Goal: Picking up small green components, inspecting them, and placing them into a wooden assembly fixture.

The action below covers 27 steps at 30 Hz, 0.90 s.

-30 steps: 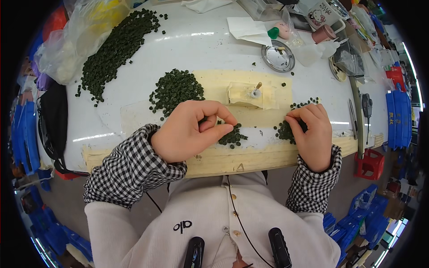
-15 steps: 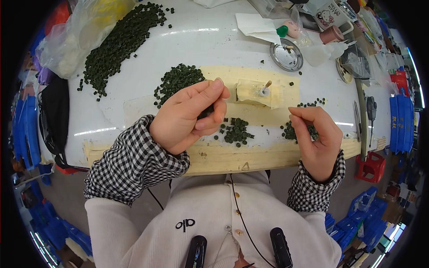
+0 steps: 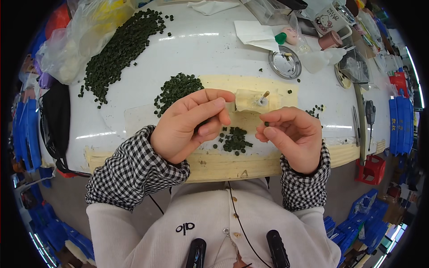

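Note:
My left hand [image 3: 185, 123] hovers over the near side of the bench with its thumb and index finger curled close together. Whatever it may hold is hidden. Across from it, my right hand [image 3: 292, 136] pinches a small dark green part [image 3: 267, 124] between thumb and fingers. Between and beyond both hands sits a block wrapped in cream tape [image 3: 248, 100], with a short white tube [image 3: 262, 102] and a thin brown stick rising from it. A small pile of dark green parts [image 3: 236, 140] lies below the gap between my hands, and a larger pile [image 3: 178, 91] lies behind my left hand.
A long heap of the same green parts [image 3: 118, 53] spreads at the far left beside clear plastic bags [image 3: 67, 53]. At the far right are a round metal lid [image 3: 286, 69], white paper [image 3: 254, 35], a mug [image 3: 330, 20] and a screwdriver [image 3: 370, 111]. Several green parts lie right of my right hand.
My right hand has moved left, away from the small pile on the right and toward my left hand; a green part now shows in its fingers. My left hand has barely moved.

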Tool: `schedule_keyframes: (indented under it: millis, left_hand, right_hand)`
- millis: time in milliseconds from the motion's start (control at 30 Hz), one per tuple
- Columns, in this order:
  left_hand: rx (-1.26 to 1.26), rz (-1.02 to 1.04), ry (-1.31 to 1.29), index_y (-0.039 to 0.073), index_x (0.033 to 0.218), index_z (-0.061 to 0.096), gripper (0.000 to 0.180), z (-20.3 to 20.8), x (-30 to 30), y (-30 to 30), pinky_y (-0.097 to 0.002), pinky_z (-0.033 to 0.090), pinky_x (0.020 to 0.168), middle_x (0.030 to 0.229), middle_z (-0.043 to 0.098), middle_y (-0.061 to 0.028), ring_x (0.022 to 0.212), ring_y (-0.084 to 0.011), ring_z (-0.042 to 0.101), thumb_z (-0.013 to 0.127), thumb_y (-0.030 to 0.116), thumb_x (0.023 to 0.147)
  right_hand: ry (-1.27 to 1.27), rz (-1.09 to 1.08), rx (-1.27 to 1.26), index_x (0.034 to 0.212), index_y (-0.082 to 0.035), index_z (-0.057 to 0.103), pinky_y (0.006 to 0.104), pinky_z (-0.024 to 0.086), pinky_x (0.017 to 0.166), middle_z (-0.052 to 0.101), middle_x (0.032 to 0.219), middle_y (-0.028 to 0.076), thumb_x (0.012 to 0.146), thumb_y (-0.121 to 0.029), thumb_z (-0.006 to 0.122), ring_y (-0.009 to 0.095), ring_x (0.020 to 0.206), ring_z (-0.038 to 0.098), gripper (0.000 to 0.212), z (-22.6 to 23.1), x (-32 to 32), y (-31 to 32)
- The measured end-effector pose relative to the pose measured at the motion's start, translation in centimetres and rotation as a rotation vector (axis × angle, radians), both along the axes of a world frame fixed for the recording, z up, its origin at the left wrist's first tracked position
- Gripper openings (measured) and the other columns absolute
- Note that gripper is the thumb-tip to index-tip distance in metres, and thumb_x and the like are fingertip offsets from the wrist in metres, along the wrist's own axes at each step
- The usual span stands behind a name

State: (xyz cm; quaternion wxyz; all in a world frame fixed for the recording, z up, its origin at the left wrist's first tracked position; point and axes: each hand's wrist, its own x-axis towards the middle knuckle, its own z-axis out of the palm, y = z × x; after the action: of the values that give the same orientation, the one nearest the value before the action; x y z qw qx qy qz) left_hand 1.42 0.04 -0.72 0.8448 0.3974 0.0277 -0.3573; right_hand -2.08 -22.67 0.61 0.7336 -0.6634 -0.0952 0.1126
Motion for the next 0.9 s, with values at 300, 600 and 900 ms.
schedule_keyframes:
  millis: [300, 600, 900]
  left_hand:
    - [0.001, 0.003, 0.036, 0.001, 0.111, 0.055, 0.022, -0.1, 0.0, -0.3, -0.0151, 0.028, 0.047, 0.081, 0.059, -0.0012, 0.051, -0.0016, 0.03, 0.044, 0.016, 0.099]
    - [-0.076, -0.05, -0.012, 0.001, 0.111, 0.058, 0.023, -1.0, -0.1, 0.4, -0.0158, 0.029, 0.048, 0.08, 0.06, -0.0011, 0.053, -0.002, 0.032, 0.047, 0.015, 0.098]
    - [-0.029, -0.036, -0.032, 0.002, 0.11, 0.059, 0.02, -0.7, -0.3, 0.1, -0.016, 0.029, 0.048, 0.088, 0.064, -0.0031, 0.053, -0.0017, 0.031, 0.049, 0.012, 0.097]
  right_hand:
    - [0.007, 0.019, 0.099, 0.104, 0.006, 0.061, 0.027, 0.052, 0.084, 0.066, 0.097, 0.013, 0.084, 0.006, 0.062, 0.016, 0.092, 0.065, 0.021, -0.5, 0.0, 0.1]
    - [-0.008, 0.004, 0.039, 0.103, 0.006, 0.061, 0.0253, 0.052, 0.082, 0.067, 0.096, 0.012, 0.083, 0.005, 0.063, 0.015, 0.09, 0.065, 0.02, -0.4, 0.0, 0.3]
    - [-0.042, -0.012, -0.026, 0.102, 0.005, 0.063, 0.0253, 0.051, 0.082, 0.067, 0.097, 0.011, 0.083, 0.005, 0.063, 0.014, 0.089, 0.065, 0.019, -0.7, 0.1, 0.7]
